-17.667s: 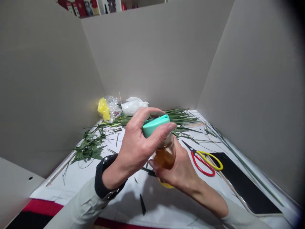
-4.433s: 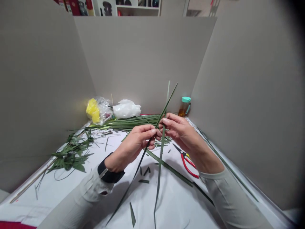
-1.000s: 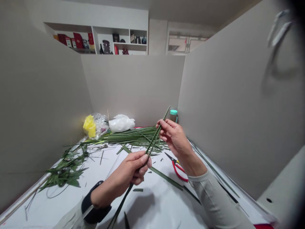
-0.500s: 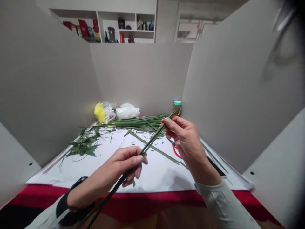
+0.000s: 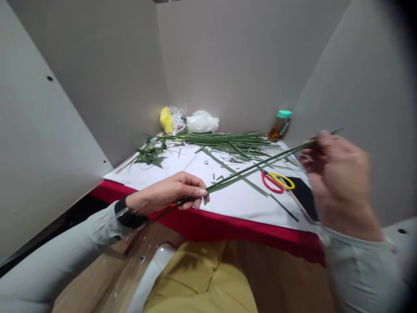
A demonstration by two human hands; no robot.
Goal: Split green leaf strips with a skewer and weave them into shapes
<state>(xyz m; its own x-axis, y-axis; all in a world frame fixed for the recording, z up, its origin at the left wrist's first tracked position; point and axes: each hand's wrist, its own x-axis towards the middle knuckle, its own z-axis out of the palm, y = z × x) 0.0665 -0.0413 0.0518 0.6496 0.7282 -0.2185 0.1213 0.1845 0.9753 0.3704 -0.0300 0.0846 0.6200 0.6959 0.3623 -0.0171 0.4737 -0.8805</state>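
We hold a few long green leaf strips (image 5: 223,185) stretched slantwise between our two hands, over the white-covered table (image 5: 234,203). Our left hand (image 5: 182,191) is closed in a pinch, thumb pressing the strips against the fingers, and their ends trail out behind it. Our right hand (image 5: 339,174), raised higher and blurred, is also closed around them near the far end, a tip poking out beyond; how tightly, we cannot tell. We take the step in hand to be drawing the strips straight, side by side. In our judgement, the next move calls for an even pull and a firm left pinch, so that nothing slips. Beyond them, scissors (image 5: 276,180) with red and yellow handles lie on the table.
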